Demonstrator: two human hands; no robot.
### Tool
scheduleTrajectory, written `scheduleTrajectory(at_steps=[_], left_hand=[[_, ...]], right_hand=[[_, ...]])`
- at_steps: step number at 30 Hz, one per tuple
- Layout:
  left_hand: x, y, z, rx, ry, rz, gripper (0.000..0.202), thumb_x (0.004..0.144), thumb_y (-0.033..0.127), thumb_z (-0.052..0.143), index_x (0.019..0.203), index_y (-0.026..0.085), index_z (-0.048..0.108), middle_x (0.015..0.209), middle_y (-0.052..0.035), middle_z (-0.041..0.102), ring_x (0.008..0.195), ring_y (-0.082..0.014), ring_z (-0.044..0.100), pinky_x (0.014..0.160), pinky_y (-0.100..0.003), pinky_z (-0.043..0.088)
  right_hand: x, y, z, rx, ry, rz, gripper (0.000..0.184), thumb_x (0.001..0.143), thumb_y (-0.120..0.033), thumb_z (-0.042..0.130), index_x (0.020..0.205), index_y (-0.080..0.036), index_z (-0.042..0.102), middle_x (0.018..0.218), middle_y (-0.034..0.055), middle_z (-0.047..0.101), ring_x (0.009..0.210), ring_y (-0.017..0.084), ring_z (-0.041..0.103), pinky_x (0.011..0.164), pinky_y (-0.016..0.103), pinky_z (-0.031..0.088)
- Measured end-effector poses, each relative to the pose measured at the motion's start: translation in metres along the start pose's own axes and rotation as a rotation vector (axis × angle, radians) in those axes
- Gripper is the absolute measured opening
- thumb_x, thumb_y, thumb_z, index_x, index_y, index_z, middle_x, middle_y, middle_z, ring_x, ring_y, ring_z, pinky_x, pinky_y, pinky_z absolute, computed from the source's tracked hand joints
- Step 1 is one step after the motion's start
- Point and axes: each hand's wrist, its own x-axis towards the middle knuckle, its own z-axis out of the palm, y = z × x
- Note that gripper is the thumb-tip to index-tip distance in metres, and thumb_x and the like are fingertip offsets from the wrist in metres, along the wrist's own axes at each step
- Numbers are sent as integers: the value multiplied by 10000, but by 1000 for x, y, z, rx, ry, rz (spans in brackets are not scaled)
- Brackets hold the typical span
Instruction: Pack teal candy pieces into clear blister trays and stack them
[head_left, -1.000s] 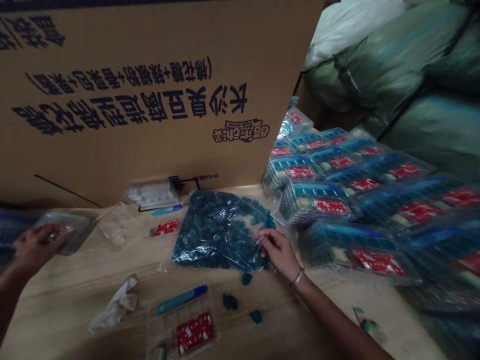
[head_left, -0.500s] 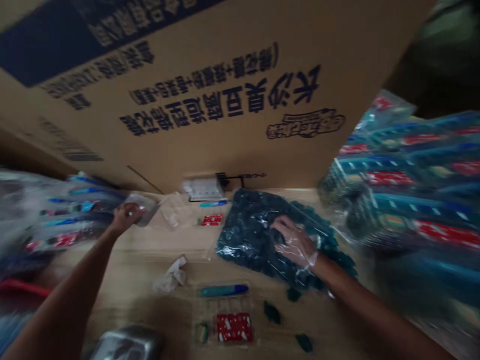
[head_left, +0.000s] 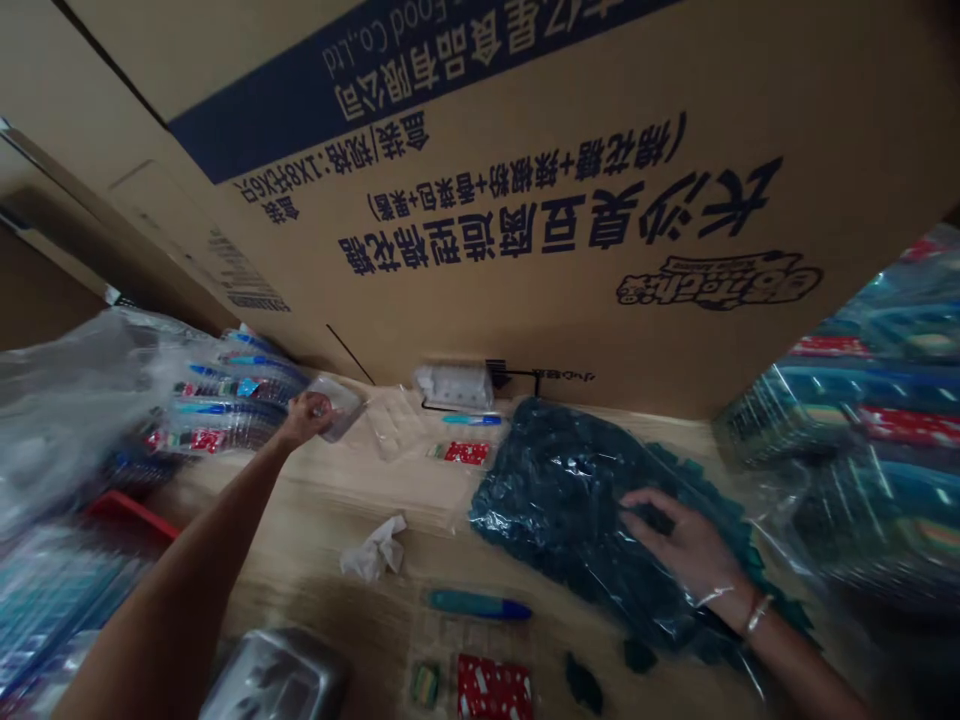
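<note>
It looks like a packing workshop. A printed carton (head_left: 510,215) lines the table's (head_left: 300,520) far edge, stacked trays (head_left: 885,440) its right edge.

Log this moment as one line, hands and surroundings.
left hand: at clear tray, grip unclear | right hand: inside bag of dark teal pieces | foreground: red packet, blue tube
</note>
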Motion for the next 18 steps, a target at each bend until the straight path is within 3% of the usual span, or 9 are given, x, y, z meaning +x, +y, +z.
scheduleTrajectory(at_steps=[6, 10, 13, 15, 18], left_hand=[[5, 17, 1, 60, -12, 95, 109, 753, 272, 529, 684, 186, 522, 822, -76, 626, 854, -223, 567, 827, -372, 425], [4, 41, -14, 83, -55, 113, 152, 782, 220, 468, 647, 151, 486, 740, -81, 584, 892, -245, 555, 824, -407, 438], [3, 56, -41, 91, -54, 70, 198, 843, 207, 375, 697, 119, 476, 790, -88, 559, 954, -300, 534, 804, -498, 437], [-1, 68, -68, 142, 49, 79, 178, 862, 201, 355, 756, 127, 477, 876, -96, 555, 989, -336, 517, 788, -524, 442], [-30, 104, -120, 236, 225, 267, 157, 879, 198, 349, 872, 134, 492, 962, -113, 538, 1024, -329, 495, 836, -531, 426]], right_hand=[[2, -1, 2, -20, -82, -89, 292, 700, -478, 539, 813, -237, 660, 835, 51, 698, 766, 244, 652, 694, 368, 519], [3, -16, -3, -162, -146, -228, 184, 697, -317, 563, 821, -231, 670, 823, 58, 669, 735, 214, 633, 686, 334, 501], [-3, -22, -15, -236, -88, -172, 167, 676, -242, 585, 817, -208, 668, 805, 59, 667, 723, 207, 624, 686, 323, 489], [-19, -23, -26, -221, 7, -121, 170, 692, -258, 589, 833, -195, 660, 790, 53, 667, 718, 202, 621, 686, 318, 487], [-62, -28, -44, -237, 147, -112, 175, 720, -282, 569, 846, -191, 648, 801, 53, 661, 712, 201, 615, 678, 323, 488]])
